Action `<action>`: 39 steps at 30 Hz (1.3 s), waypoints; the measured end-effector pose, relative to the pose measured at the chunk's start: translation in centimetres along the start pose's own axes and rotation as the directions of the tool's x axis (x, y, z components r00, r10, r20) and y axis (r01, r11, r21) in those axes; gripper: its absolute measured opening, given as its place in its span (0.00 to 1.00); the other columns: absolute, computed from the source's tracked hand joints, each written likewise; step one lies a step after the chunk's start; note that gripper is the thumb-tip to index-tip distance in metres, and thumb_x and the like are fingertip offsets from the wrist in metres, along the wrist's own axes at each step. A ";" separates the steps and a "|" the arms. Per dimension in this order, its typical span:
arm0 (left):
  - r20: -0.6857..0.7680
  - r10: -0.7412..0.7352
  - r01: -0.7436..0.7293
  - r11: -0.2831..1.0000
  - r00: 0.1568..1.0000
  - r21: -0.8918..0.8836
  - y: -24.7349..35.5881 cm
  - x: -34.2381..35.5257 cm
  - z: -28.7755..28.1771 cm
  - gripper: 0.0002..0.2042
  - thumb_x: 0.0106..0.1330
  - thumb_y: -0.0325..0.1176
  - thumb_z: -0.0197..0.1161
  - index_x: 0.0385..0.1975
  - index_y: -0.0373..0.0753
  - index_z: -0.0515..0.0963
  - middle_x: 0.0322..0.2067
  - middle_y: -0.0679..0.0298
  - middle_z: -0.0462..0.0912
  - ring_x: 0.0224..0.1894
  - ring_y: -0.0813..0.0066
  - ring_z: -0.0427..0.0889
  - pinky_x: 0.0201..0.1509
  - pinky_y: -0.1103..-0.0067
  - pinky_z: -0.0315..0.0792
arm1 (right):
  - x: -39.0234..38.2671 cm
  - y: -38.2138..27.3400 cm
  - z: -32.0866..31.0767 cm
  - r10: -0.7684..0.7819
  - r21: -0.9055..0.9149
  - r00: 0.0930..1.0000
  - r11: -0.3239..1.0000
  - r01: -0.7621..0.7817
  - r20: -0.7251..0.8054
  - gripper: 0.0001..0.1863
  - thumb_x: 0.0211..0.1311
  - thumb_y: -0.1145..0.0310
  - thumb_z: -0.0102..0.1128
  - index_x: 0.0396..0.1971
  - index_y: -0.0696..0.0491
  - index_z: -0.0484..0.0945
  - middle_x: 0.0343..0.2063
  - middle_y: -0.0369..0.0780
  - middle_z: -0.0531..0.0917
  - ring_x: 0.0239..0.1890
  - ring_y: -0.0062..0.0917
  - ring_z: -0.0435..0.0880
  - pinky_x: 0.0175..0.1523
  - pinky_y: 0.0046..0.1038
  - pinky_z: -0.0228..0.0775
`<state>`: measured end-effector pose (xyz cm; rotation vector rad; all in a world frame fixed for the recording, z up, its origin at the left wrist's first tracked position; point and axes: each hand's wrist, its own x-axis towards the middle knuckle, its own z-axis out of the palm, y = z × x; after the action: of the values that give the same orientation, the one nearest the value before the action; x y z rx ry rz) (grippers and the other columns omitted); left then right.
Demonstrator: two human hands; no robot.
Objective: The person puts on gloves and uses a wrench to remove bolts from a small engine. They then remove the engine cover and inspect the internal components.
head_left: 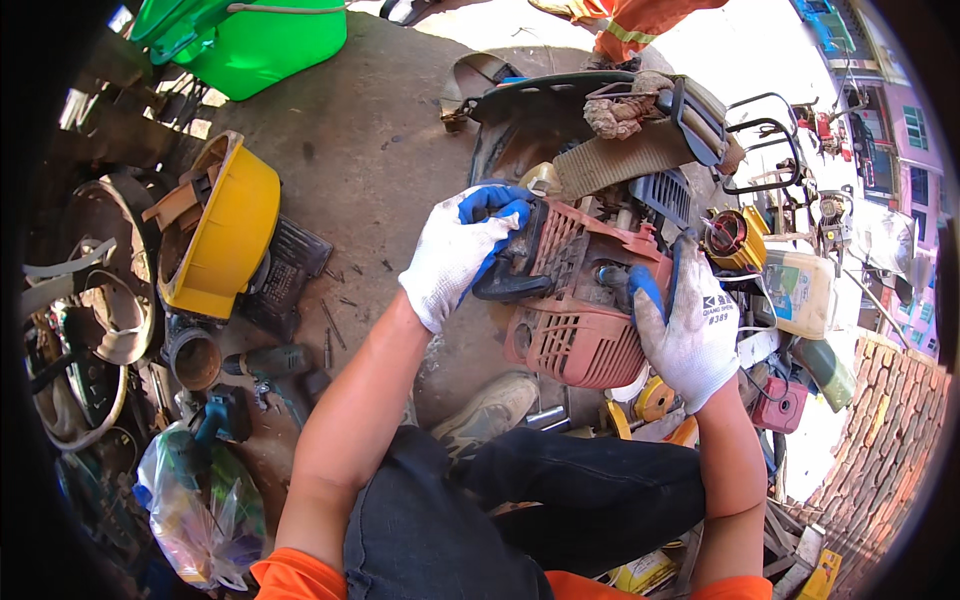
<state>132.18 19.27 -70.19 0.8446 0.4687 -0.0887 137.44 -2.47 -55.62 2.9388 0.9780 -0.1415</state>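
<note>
In front of me lies a small backpack engine with a faded red slotted cover [585, 345], dusty and tilted on its frame. My left hand [455, 255], in a white glove with a blue palm, is closed around a black plastic part [512, 284] at the cover's left side. Whether that part is loose or attached I cannot tell. My right hand [690, 325], gloved alike, lies against the engine's right side with fingers stretched up and thumb apart. Beside its thumb is a small dark fitting [608, 275]. A webbing strap [625, 160] crosses the engine's far end.
A yellow tub [235, 230], a black tool case [285, 270] and a cordless drill [275, 368] are on the left. A green container [270, 50] stands far left. To the right are a yellow-black engine part [735, 240] and a translucent tank [797, 290]. Someone in orange trousers [640, 25] stands beyond.
</note>
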 end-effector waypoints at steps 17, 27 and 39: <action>0.169 0.001 -0.011 0.998 0.986 0.060 0.3 -1.0 -1.3 0.17 0.62 0.27 0.67 0.50 0.35 0.76 0.50 0.67 0.77 0.47 0.82 0.76 0.50 0.81 0.75 | 0.0 0.4 0.6 -0.104 -0.007 0.991 0.995 0.103 -0.090 0.33 0.61 0.62 0.61 0.58 0.71 0.65 0.46 0.61 0.78 0.46 0.52 0.81 0.52 0.40 0.74; 0.010 0.085 -0.086 0.994 0.996 0.061 0.0 -1.3 -0.6 0.18 0.60 0.23 0.65 0.51 0.34 0.76 0.45 0.66 0.81 0.41 0.82 0.79 0.46 0.81 0.76 | 0.2 0.3 0.4 -0.082 0.018 0.994 0.996 0.083 -0.068 0.34 0.58 0.62 0.62 0.58 0.69 0.66 0.46 0.60 0.78 0.48 0.53 0.80 0.55 0.41 0.72; -0.048 0.036 -0.033 0.998 0.998 0.050 0.3 -1.4 -0.7 0.16 0.60 0.22 0.63 0.49 0.33 0.80 0.60 0.58 0.74 0.53 0.74 0.77 0.56 0.78 0.73 | 0.6 -0.5 -0.6 0.060 0.118 0.996 0.991 -0.067 0.061 0.36 0.56 0.61 0.64 0.59 0.70 0.65 0.50 0.60 0.77 0.52 0.52 0.79 0.58 0.40 0.70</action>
<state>130.77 19.85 -69.77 0.9044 0.4994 -0.0478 137.64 -1.73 -55.10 3.0512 0.8975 -0.2905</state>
